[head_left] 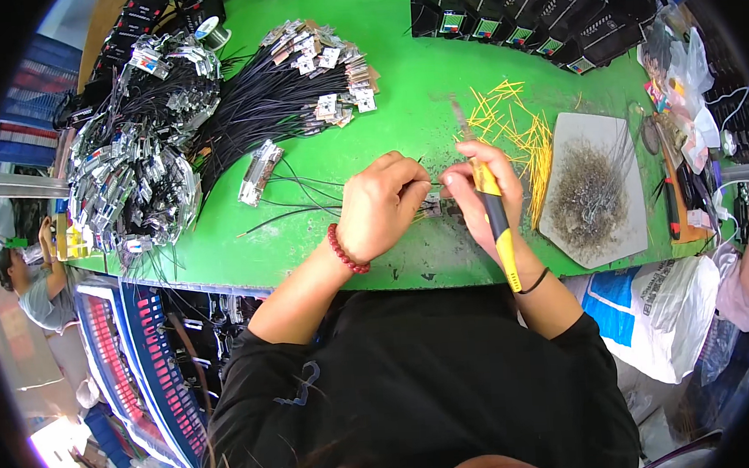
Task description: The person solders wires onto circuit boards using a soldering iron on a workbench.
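My left hand (377, 204), a red bead bracelet at its wrist, is closed in a pinch over the green table. Thin black wires (293, 211) run beneath it from the left, beside a small silver-wrapped part (261, 173). What sits between the fingertips is mostly hidden; it seems to be a wire end. My right hand (508, 195) is wrapped round a yellow-and-black soldering iron (497, 215), its metal tip pointing away from me. The right thumb and fingertips come close to the left ones. Just below them lies a small metallic piece (433, 203), partly covered.
Bundles of black cables with silver-wrapped ends (155, 173) and board ends (328, 67) fill the left. Yellow sticks (536, 162) lie right, beside a pale board (569, 139) with dark debris. Black boxed units (515, 15) stand at the back, near a solder spool (212, 33) leftward.
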Demonstrator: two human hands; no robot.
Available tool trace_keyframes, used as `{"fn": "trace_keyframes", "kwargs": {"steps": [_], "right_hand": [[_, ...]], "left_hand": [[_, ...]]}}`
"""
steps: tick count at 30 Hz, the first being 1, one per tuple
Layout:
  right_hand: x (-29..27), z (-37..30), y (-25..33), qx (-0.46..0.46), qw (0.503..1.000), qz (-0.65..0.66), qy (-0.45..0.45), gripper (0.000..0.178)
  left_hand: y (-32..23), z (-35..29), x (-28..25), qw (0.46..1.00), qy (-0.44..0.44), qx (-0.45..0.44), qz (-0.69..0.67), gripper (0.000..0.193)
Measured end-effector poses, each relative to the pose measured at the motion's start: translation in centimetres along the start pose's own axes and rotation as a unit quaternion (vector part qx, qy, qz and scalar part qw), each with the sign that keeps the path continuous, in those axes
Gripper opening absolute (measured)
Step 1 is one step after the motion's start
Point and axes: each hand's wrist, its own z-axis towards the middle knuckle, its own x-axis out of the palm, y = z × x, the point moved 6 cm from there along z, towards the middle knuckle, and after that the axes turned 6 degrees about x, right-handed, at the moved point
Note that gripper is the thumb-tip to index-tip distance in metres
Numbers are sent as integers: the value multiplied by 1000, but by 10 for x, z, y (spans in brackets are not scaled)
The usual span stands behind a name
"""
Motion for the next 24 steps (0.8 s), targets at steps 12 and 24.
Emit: {"fn": "trace_keyframes", "kwargs": {"steps": [12, 24], "right_hand": [[-1, -4, 3, -59, 997, -33, 26, 30], [-8, 15, -11, -77, 894, -301, 323, 28]], "left_hand": [[3, -9, -4, 997, -55, -28, -42, 3], [7, -18, -7, 994, -57, -49, -79, 5]]}}
